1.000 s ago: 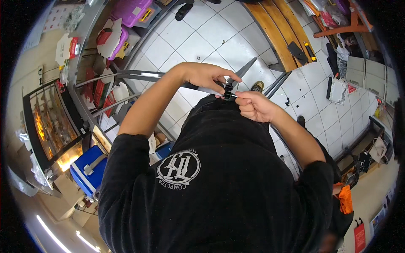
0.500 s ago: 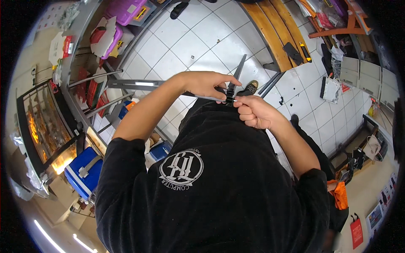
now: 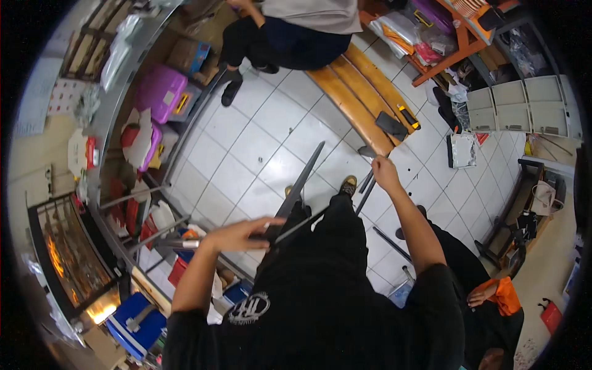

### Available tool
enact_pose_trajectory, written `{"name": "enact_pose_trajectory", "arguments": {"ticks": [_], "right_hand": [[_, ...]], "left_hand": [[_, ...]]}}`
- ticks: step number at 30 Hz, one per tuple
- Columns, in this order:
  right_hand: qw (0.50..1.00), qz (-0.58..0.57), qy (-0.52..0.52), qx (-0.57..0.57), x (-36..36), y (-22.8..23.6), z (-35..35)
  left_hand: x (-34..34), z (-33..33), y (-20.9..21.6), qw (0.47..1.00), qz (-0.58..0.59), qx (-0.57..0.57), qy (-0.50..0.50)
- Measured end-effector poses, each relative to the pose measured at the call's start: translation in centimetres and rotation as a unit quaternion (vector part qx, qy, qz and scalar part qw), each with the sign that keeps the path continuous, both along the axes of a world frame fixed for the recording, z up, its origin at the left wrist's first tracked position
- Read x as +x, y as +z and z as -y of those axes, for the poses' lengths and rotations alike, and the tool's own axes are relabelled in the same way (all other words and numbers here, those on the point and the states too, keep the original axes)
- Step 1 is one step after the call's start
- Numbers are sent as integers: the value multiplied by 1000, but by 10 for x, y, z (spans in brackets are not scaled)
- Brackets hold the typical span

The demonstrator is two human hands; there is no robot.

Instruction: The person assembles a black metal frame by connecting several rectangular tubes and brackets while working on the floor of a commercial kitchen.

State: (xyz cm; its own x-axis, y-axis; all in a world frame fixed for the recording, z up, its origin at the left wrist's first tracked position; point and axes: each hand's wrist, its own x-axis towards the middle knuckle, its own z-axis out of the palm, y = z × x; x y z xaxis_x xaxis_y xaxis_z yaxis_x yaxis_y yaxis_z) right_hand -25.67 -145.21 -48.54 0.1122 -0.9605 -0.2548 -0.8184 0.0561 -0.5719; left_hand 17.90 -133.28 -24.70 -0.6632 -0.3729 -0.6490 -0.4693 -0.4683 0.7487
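Note:
A long dark grey bar [image 3: 301, 179] slants up across my lap, its far end over the tiled floor. Next to its near end, a thinner dark bar [image 3: 302, 225] runs off to the right. My left hand [image 3: 240, 235] is beside the near end of the bars, fingers stretched and apart; whether the fingertips touch the bar I cannot tell. Out to the right, my right hand [image 3: 386, 174] is closed by the near end of the wooden bench [image 3: 345, 92]. What its fingers hold, if anything, is hidden.
A person [image 3: 302, 31] sits on the bench. On it lie a black pouch [image 3: 391, 125] and a yellow-black tool [image 3: 408, 117]. Dark bars [image 3: 365, 194] lie on the floor. Another person's hand [image 3: 483, 293] with an orange cuff is at lower right. Purple boxes [image 3: 157, 95] stand left.
My hands, together at the dark bars before, are now apart: the left moved down and left and spread its fingers, the right moved out right. The view shifted, bringing the seated person into sight.

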Motion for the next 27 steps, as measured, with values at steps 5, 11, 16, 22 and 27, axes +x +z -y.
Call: {"name": "enact_pose_trajectory", "arguments": {"ticks": [5, 11, 16, 22, 27], "right_hand": [[977, -145, 22, -155, -2, -134, 95], [941, -224, 108, -228, 44, -222, 176], [954, -239, 43, -175, 61, -232, 193], [970, -230, -20, -76, 56, -203, 201], [984, -161, -51, -53, 36, -191, 192]], "left_hand": [[2, -11, 26, 986, 102, 61, 118], [6, -49, 49, 946, 131, 154, 255], [21, -79, 74, 886, 247, 129, 371], [42, -104, 65, 785, 295, -19, 545], [61, -101, 49, 797, 40, -85, 597]]}}
